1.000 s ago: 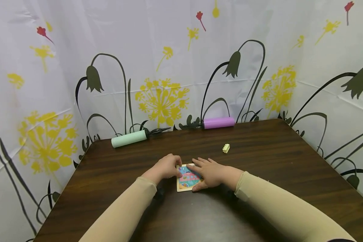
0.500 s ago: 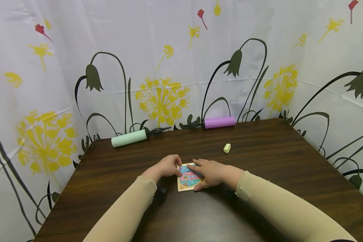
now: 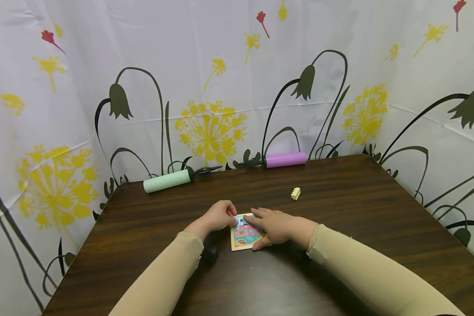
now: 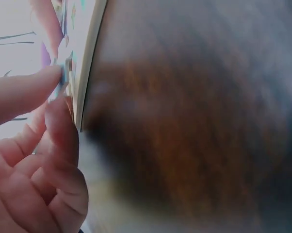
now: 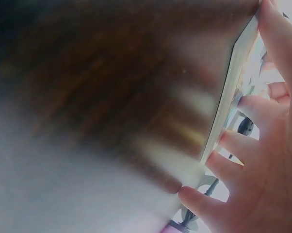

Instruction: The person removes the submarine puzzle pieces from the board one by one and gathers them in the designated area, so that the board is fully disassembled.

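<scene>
A small square puzzle board [image 3: 245,240] with a pale wooden rim and a colourful picture lies flat on the table. At its upper left corner my left hand [image 3: 218,216] pinches a thin puzzle piece [image 4: 65,77] between thumb and finger, tilted up off the board in the left wrist view. The piece's picture is mostly hidden by the fingers. My right hand [image 3: 277,225] rests on the right side of the board with its fingers spread. In the right wrist view the thumb and several fingertips lie along the board's edge [image 5: 228,92].
Beyond the hands, a pale yellow toy brick [image 3: 295,193] sits on the dark wooden table [image 3: 339,197]. A mint green hand pump [image 3: 167,181] and a purple hand pump [image 3: 285,160] lie along the back edge, before a flowered curtain [image 3: 229,66].
The left fingers have lifted the puzzle piece at the board's upper left corner, and it now shows tilted in their pinch. The right hand has stayed on the board.
</scene>
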The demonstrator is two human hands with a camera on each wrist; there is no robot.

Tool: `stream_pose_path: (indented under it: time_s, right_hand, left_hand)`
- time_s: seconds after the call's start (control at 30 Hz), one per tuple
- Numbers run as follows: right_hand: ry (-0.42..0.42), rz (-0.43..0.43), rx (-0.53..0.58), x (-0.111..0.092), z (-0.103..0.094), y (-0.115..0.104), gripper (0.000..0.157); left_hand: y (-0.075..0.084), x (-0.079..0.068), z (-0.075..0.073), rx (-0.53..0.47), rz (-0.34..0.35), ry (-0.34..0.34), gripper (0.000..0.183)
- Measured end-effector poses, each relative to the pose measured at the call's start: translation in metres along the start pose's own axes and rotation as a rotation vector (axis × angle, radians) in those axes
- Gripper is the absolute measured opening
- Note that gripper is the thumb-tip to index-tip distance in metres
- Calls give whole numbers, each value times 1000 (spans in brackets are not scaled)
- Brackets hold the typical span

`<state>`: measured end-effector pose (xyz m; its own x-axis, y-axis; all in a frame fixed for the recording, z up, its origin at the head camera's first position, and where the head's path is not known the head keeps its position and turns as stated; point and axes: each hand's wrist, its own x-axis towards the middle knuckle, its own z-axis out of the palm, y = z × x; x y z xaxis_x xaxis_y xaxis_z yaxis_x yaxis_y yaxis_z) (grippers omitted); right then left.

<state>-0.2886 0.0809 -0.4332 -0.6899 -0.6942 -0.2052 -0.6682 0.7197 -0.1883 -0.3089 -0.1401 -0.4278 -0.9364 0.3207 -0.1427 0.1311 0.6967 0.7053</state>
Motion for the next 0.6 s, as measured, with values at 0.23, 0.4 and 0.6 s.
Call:
stream_pose_path:
  time_s: [0.23,0.4,0.6]
  right_hand:
    - [2,-1,-5,1,0,1,95]
    - [13,-6,-18,1,2,1,95]
    - [6,-2,-19,1,3,1,96]
  left_hand:
    - [-8,1,-10,-223,-30,133,9]
    - [-31,-10,-45,-220,-106,254,9]
    - [-79,-38,-97,-134,-201,318,12]
